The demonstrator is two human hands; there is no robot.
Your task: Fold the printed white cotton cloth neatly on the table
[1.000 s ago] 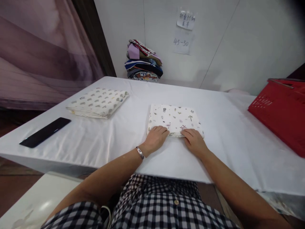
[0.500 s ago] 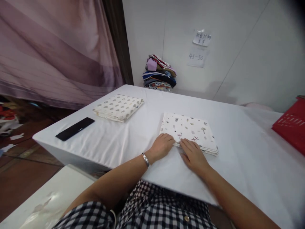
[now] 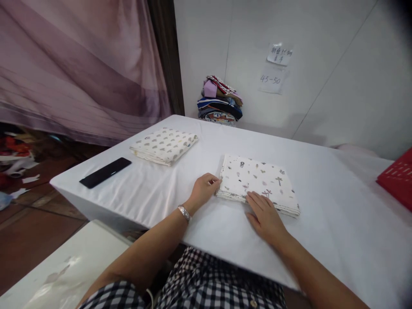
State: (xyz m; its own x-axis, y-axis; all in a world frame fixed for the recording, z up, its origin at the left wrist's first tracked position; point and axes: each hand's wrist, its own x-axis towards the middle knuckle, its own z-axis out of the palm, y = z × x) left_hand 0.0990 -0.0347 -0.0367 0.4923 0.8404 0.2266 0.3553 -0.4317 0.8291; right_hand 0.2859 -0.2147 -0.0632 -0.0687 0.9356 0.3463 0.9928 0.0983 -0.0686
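A folded white cloth (image 3: 257, 180) printed with small plants and animals lies in front of me on the white-covered table (image 3: 154, 193). At its left edge, the fingers of my left hand (image 3: 203, 189) are curled in and closed on the near-left corner; the fingertips are partly hidden. My right hand (image 3: 265, 216) rests with its fingers stretched flat on the cloth's near edge, thumb apart on the tablecloth. Farther left lies a second folded white cloth (image 3: 165, 146) with a grey heart-like print, out of reach of both hands.
A black phone-like slab (image 3: 106, 172) lies near the table's left edge. Stacked folded fabrics (image 3: 220, 103) stand by the back wall, below paper notes (image 3: 273, 79). A red basket (image 3: 397, 178) sits at the right. A pinkish curtain (image 3: 96, 73) hangs on the left.
My left hand has moved left from the cloth's near edge to its left edge, with the fingers now curled. My right hand stays on the near edge. The view has shifted slightly.
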